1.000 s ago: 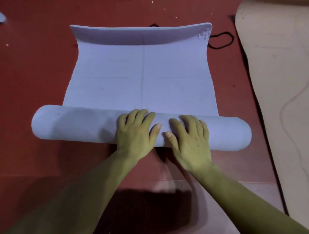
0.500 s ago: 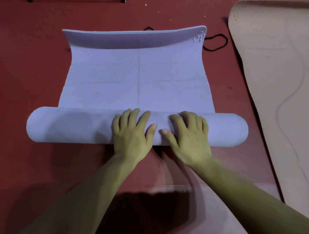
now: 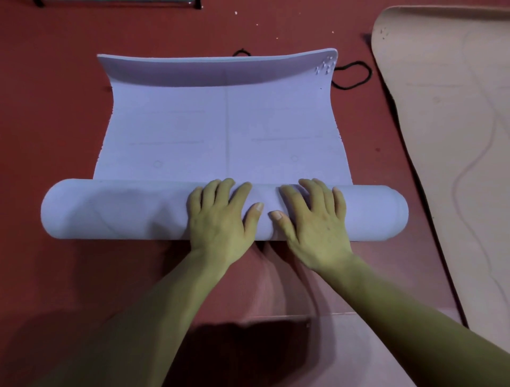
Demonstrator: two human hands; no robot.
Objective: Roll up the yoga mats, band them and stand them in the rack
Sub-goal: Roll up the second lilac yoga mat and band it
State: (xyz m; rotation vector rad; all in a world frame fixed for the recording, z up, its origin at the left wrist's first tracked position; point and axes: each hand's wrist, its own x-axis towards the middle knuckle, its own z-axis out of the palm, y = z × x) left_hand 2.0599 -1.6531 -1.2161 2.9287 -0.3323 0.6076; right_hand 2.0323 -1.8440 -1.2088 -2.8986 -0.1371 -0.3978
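A pale lilac yoga mat point(image 3: 220, 132) lies on the red floor, partly rolled. Its thick roll point(image 3: 116, 210) runs left to right across the middle of the view, and the flat remainder stretches away to a far edge that curls upward. My left hand point(image 3: 220, 218) and my right hand point(image 3: 311, 221) rest side by side on top of the roll's middle, fingers spread and pressing down, thumbs nearly touching. A black band point(image 3: 350, 77) lies on the floor beyond the mat's far right corner. A second black loop point(image 3: 241, 52) peeks out behind the far edge.
A beige mat point(image 3: 452, 138) lies unrolled along the right side, close to the lilac roll's right end. Dark metal feet point(image 3: 116, 2) of some frame show at the top edge. A paler pink strip of floor point(image 3: 303, 353) crosses near me.
The roll has moved a little farther away over the flat part, with both hands riding on top. The flat stretch is shorter.
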